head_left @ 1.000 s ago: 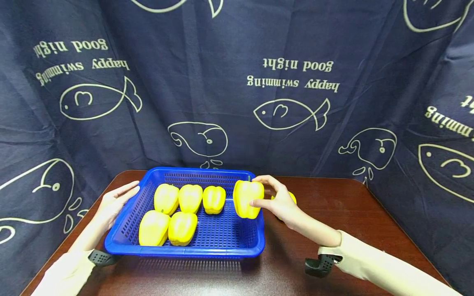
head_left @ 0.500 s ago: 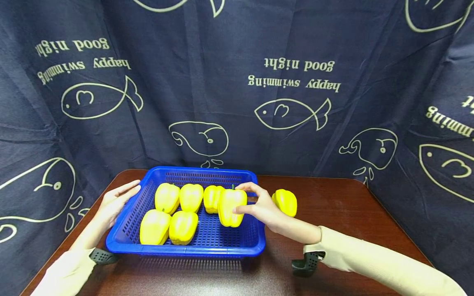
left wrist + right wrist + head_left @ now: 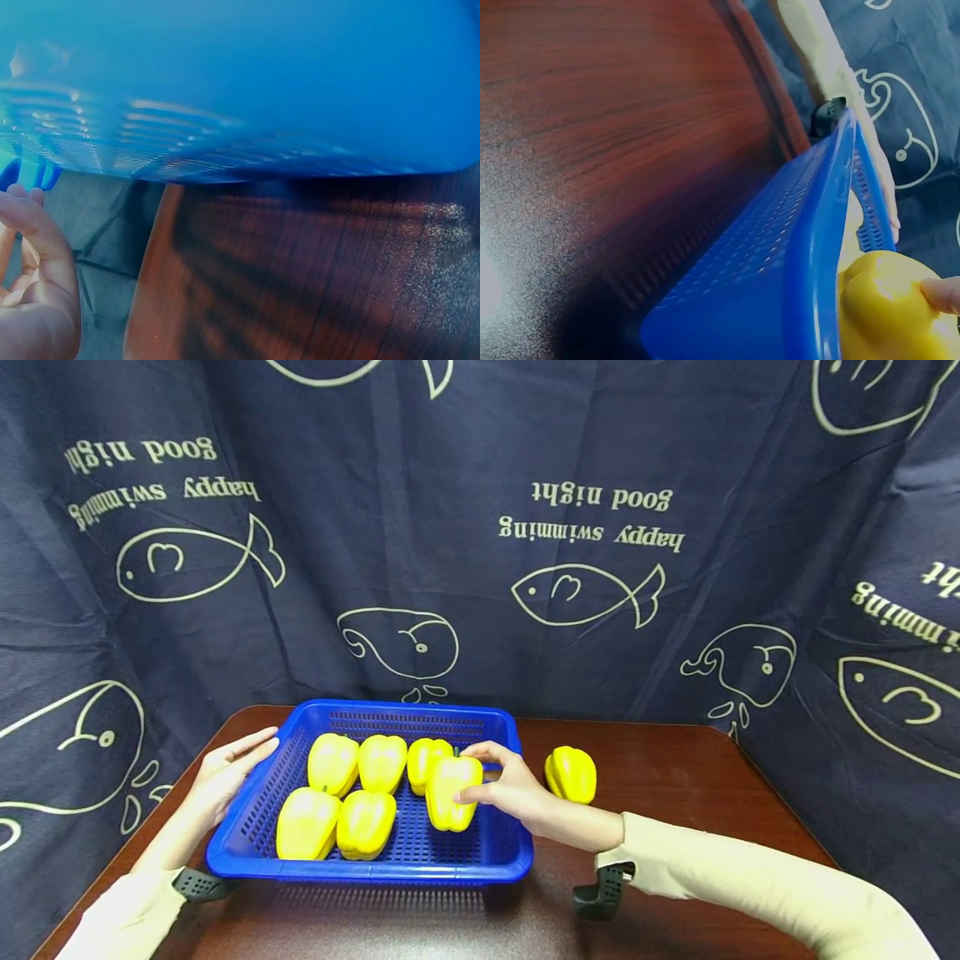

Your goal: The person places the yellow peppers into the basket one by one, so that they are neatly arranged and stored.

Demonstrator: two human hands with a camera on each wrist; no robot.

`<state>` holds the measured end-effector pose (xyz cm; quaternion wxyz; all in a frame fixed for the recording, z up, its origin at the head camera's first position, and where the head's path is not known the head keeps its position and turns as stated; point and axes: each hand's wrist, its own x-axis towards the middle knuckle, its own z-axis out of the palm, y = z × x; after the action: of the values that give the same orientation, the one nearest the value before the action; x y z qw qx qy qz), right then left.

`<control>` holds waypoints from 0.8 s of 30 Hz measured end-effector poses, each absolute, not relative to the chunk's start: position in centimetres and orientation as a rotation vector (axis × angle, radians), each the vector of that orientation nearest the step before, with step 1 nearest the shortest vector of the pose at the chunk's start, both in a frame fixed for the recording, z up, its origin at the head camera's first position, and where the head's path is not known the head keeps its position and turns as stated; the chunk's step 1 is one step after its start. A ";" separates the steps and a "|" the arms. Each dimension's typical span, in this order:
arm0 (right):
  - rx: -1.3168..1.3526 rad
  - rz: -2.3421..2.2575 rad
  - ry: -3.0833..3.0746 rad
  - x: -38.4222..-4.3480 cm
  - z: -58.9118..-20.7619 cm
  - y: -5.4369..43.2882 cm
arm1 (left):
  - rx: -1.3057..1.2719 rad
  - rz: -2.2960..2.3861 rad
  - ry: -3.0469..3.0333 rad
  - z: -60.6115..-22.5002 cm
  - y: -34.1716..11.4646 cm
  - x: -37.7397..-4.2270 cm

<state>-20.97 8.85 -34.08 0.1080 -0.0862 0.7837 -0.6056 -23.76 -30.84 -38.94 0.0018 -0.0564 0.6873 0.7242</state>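
Observation:
In the head view my right hand (image 3: 510, 785) pinches a yellow bell pepper (image 3: 454, 793) by its upper part, thumb on the near side. That pepper hangs inside the right half of a blue plastic basket (image 3: 375, 870), overlapping the pepper (image 3: 429, 764) behind it. Several more yellow bell peppers sit to the left in two rows, among them a front one (image 3: 307, 825). My left hand (image 3: 225, 777) holds the basket's left rim; its bent fingers (image 3: 37, 232) reach the rim in the left wrist view. The right wrist view shows the gripped pepper (image 3: 892, 307) beside the basket wall (image 3: 757, 262).
One yellow bell pepper (image 3: 572, 774) lies on the brown wooden table (image 3: 675, 793), right of the basket and just behind my right forearm. A dark blue curtain (image 3: 465, 527) with fish prints stands behind the table and along both sides.
My right hand has carried its bell pepper leftward and lower, from the basket's right rim to inside. The pepper on the table has come into fuller view. My left hand stays at the rim.

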 end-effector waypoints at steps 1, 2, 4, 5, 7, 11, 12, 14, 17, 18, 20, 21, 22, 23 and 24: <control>-0.250 -1.780 2.302 -21.0 -34.1 8.7 | -0.178 2.274 2.157 -38.9 -30.9 -23.8; -0.242 -1.775 2.299 -21.0 -34.1 8.6 | -0.175 2.278 2.154 -38.9 -30.9 -23.8; -0.233 -1.758 2.294 -21.1 -34.1 8.4 | -0.167 2.289 2.141 -38.7 -30.9 -23.7; -0.226 -1.751 2.289 -21.1 -34.1 8.3 | -0.161 2.299 2.131 -38.7 -30.9 -23.7; -0.217 -1.737 2.280 -21.2 -34.2 8.1 | -0.160 2.301 2.125 -38.7 -30.9 -23.7; -0.215 -1.716 2.272 -21.3 -34.4 7.7 | -0.171 2.292 2.133 -38.7 -30.9 -23.7; -0.217 -1.708 2.274 -21.4 -34.5 7.6 | -0.176 2.287 2.137 -38.7 -30.9 -23.7; -0.219 -1.691 2.275 -21.4 -34.6 7.3 | -0.185 2.294 2.133 -38.7 -30.8 -23.7; -0.212 -1.659 2.277 -21.4 -34.8 7.1 | -0.180 2.300 2.136 -38.7 -30.9 -23.7; -0.210 -1.651 2.277 -21.4 -34.8 7.0 | -0.176 2.302 2.139 -38.8 -30.9 -23.7; -0.211 -1.643 2.274 -21.4 -35.0 6.8 | -0.164 2.296 2.152 -38.8 -30.9 -23.8; -0.212 -1.639 2.274 -21.4 -35.1 6.7 | -0.159 2.292 2.161 -38.9 -30.9 -23.8; -0.212 -1.635 2.274 -21.4 -35.2 6.6 | -0.153 2.289 2.168 -38.9 -30.9 -23.8; -0.213 -1.632 2.275 -21.4 -35.3 6.4 | -0.151 2.286 2.177 -39.0 -30.9 -23.9; -0.215 -1.629 2.274 -21.4 -35.4 6.3 | -0.149 2.285 2.180 -39.0 -31.0 -23.9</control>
<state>-21.43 6.33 -35.41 0.1673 -0.0754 0.7991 -0.5725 -23.87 -30.95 -38.99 -0.0100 -0.0471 0.6896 0.7226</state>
